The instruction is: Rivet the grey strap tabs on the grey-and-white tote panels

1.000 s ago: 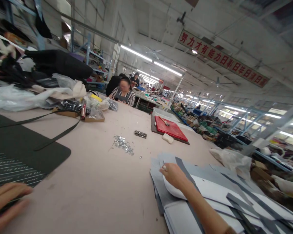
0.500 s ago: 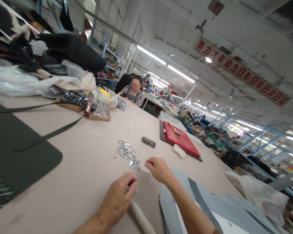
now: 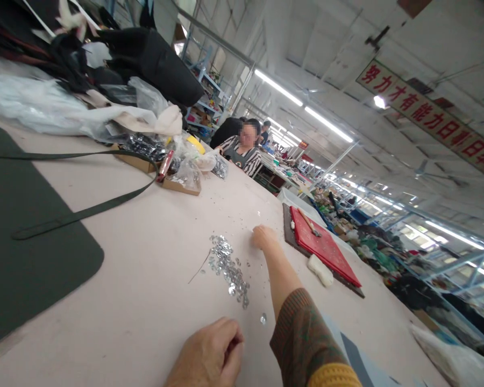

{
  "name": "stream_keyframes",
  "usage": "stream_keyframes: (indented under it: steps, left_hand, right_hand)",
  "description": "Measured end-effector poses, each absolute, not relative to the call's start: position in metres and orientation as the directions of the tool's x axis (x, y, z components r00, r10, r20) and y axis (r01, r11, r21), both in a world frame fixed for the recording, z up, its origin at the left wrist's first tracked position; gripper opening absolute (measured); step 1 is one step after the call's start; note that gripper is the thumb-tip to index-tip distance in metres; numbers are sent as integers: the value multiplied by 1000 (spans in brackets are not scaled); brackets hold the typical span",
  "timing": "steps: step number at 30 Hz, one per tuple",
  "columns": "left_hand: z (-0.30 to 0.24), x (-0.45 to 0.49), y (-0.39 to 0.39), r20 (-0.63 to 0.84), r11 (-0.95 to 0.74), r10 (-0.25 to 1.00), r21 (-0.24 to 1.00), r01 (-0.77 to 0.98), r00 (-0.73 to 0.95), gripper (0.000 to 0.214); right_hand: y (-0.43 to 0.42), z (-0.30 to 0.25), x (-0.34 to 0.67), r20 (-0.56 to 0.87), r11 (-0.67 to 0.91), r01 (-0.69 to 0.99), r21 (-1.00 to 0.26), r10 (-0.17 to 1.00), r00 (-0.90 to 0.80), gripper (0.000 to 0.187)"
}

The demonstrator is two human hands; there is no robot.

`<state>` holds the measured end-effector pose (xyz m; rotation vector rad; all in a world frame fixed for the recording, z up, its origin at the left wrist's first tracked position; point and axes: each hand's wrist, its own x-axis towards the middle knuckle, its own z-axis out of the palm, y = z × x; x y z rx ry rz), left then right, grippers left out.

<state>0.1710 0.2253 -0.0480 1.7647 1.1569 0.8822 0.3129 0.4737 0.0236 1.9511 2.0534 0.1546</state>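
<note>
My right hand (image 3: pixel 263 236) reaches far out over the pale table (image 3: pixel 145 301), just past a scatter of small shiny metal pieces (image 3: pixel 228 266). Its fingers curl downward and whatever is under them is hidden. A brown sleeve with a yellow cuff (image 3: pixel 306 344) covers my forearm. At the bottom edge, my left hand (image 3: pixel 210 352) rests on the table with its fingers curled closed; I cannot see what is inside. One loose shiny piece (image 3: pixel 263 319) lies between my two hands.
A red board (image 3: pixel 326 250) carrying a tool lies right of my right hand, with a white lump (image 3: pixel 320 270) beside it. A dark green mat (image 3: pixel 20 242) and strap (image 3: pixel 105 201) lie at left. Bagged parts (image 3: pixel 181 172) and a seated person (image 3: pixel 246 150) are beyond.
My right hand has stretched forward past the shiny pieces to where a small dark metal block lay; that block no longer shows. My left hand has drawn back toward me.
</note>
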Motion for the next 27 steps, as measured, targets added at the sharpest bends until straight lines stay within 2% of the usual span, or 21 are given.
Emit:
stream_keyframes:
  steps: [6, 12, 18, 22, 27]
  left_hand:
    - [-48, 171, 228, 65, -230, 921, 886, 402, 384, 16]
    - [-40, 170, 228, 18, -210, 914, 876, 435, 406, 19]
    - [-39, 169, 226, 18, -210, 910, 881, 424, 415, 19]
    - [-40, 170, 226, 23, -204, 914, 889, 411, 405, 19]
    - [-40, 172, 227, 52, -200, 929, 904, 378, 366, 18]
  right_hand:
    - [496, 23, 307, -211, 114, 917, 381, 977, -34, 32]
    - [499, 25, 317, -224, 199, 917, 345, 966, -125, 30]
    - [498, 20, 324, -249, 237, 944, 230, 952, -178, 28]
    - [498, 15, 327, -197, 200, 971, 129, 965, -172, 27]
    - [492, 6, 341, -38, 105, 984, -145, 993, -112, 26]
